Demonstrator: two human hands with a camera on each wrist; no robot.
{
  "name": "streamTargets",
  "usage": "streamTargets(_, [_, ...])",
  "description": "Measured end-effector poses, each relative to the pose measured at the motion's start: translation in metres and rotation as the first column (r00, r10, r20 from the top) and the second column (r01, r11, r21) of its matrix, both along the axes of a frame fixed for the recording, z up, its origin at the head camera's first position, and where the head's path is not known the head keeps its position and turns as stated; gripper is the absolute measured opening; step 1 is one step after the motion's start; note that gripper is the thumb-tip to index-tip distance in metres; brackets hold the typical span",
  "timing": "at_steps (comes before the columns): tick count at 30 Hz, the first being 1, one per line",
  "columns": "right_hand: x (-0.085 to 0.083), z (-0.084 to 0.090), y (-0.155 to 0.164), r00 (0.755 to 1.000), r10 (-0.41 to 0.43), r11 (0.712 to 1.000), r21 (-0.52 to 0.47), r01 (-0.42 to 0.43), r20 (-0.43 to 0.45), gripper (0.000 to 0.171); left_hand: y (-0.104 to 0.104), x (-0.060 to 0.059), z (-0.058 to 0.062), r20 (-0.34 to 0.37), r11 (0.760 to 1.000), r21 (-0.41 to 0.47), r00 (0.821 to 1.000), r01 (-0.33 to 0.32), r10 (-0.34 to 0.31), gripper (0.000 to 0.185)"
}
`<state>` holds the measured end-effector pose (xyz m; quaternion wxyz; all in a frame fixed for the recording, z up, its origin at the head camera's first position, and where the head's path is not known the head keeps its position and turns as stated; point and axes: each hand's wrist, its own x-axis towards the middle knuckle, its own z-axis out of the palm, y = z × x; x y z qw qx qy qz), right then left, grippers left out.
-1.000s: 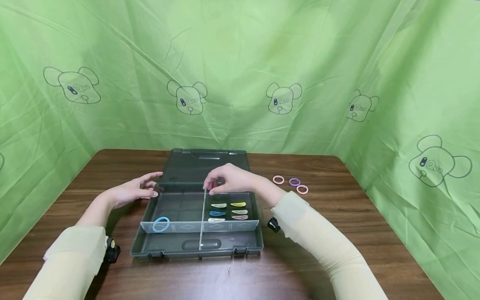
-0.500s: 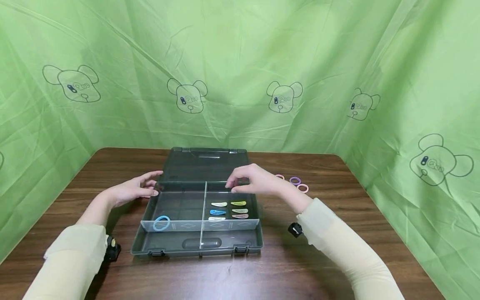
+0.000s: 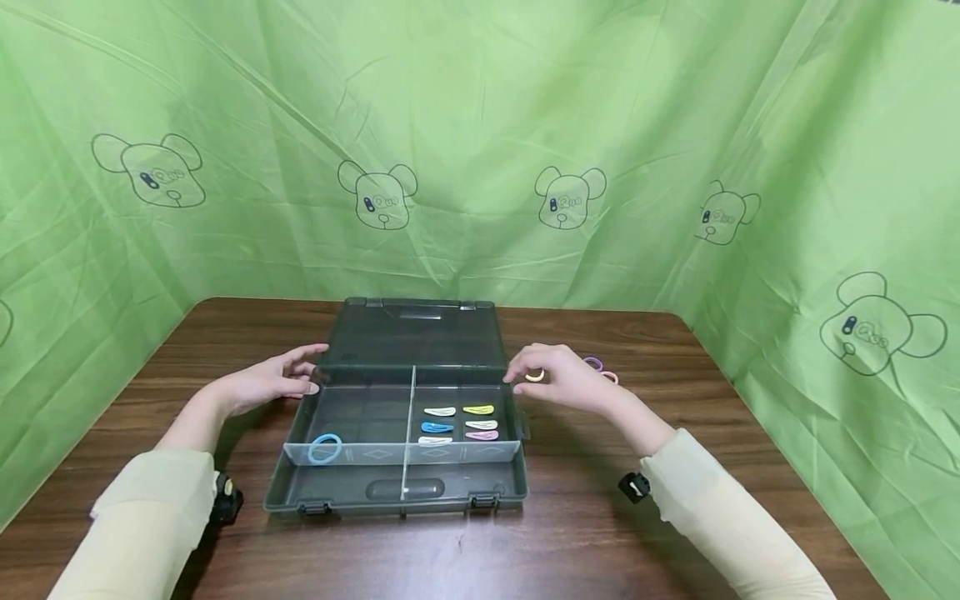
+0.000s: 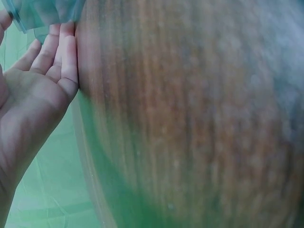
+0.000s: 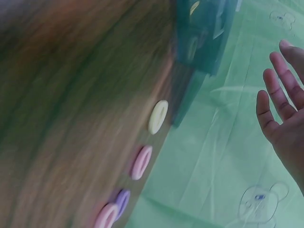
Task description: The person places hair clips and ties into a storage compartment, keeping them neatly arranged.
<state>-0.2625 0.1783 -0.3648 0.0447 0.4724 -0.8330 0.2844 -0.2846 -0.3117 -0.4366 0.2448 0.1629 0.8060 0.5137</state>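
A dark translucent plastic box [image 3: 352, 507] lies on the table, its lid [image 3: 416, 333] folded back. My left hand [image 3: 258, 383] touches its left side near the hinge, fingers fairly straight. Several snap hair clips lie in the back right compartment, among them a yellow clip [image 3: 478, 409], a blue clip [image 3: 437, 427] and a pink clip [image 3: 482, 435]. A blue hair tie [image 3: 311, 452] shows at the left of the front divider [image 3: 375, 454]. Just right of the box, my right hand [image 3: 566, 379] holds nothing above a pale yellow hair tie [image 5: 154, 122], fingers parted.
Farther right on the wooden table [image 3: 712, 467] lie a pink hair tie [image 5: 137, 168], a purple hair tie [image 5: 124, 197] and another pink hair tie [image 5: 105, 219]. A lengthwise divider [image 3: 410, 417] splits the box. Green cloth [image 3: 472, 125] hangs behind and at both sides.
My right hand has left the top of the lengthwise divider and moved right, past the box's right side, to over the hair ties. The left hand stays at the box's left side.
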Motion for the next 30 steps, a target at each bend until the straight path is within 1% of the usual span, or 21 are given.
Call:
streamTargets(4, [0.001, -0.007, 0.017, 0.999, -0.035, 0.999, 0.004, 0.035, 0.013, 0.014, 0.000, 0.001, 0.001, 0.007, 1.000, -0.002, 1.000, -0.005, 0.005, 0.083])
streamTargets(10, [0.001, -0.015, 0.041, 0.999, -0.049, 0.999, 0.002, 0.049, -0.015, 0.017, 0.000, 0.002, 0.003, 0.002, 1.000, 0.000, 1.000, -0.001, 0.001, 0.083])
streamTargets(16, [0.001, -0.019, 0.066, 0.992, -0.126, 0.991, 0.043, 0.126, -0.020, 0.020, 0.001, 0.003, 0.007, 0.001, 1.000, 0.000, 1.000, 0.003, -0.003, 0.083])
streamTargets(22, [-0.002, -0.022, 0.089, 0.977, -0.213, 0.975, 0.058, 0.213, 0.002, 0.020, 0.001, 0.004, 0.008, -0.001, 1.000, -0.011, 1.000, -0.002, 0.002, 0.081])
streamTargets(27, [-0.007, -0.028, 0.108, 0.955, -0.295, 0.953, 0.072, 0.294, 0.004, 0.019, 0.001, 0.005, 0.007, 0.003, 1.000, 0.018, 1.000, 0.015, -0.015, 0.081])
streamTargets(30, [-0.011, -0.032, 0.118, 0.943, -0.332, 0.940, 0.084, 0.330, 0.018, 0.020, 0.002, 0.005, 0.008, 0.002, 1.000, 0.019, 1.000, 0.022, -0.022, 0.081])
